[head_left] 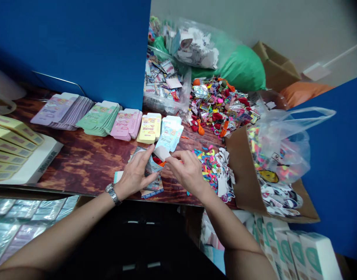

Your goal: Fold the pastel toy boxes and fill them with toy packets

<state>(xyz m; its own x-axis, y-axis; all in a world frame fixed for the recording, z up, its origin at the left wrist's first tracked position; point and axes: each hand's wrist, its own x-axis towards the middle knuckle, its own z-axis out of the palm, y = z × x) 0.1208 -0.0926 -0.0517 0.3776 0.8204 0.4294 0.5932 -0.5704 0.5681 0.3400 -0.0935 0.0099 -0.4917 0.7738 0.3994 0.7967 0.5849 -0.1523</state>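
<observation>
the left hand (134, 175), wearing a metal wristwatch (113, 193), curls around a small printed carton (150, 166), with thumb and fingers gripping its side and holding it above the table. the right hand (185, 171) is closed in a pinch at the carton's white flap (162, 153), and something red and orange shows in the carton's open mouth. a flat printed card (152, 187) lies directly below. the wood-grained table (79, 171) carries fanned stacks of flat pastel cartons (99, 118) and a loose heap of balloons and trinkets (217, 105). around it stand a blue partition (70, 46), a green sack (242, 70), and a cardboard box (245, 175) holding a clear plastic bag (280, 144).
</observation>
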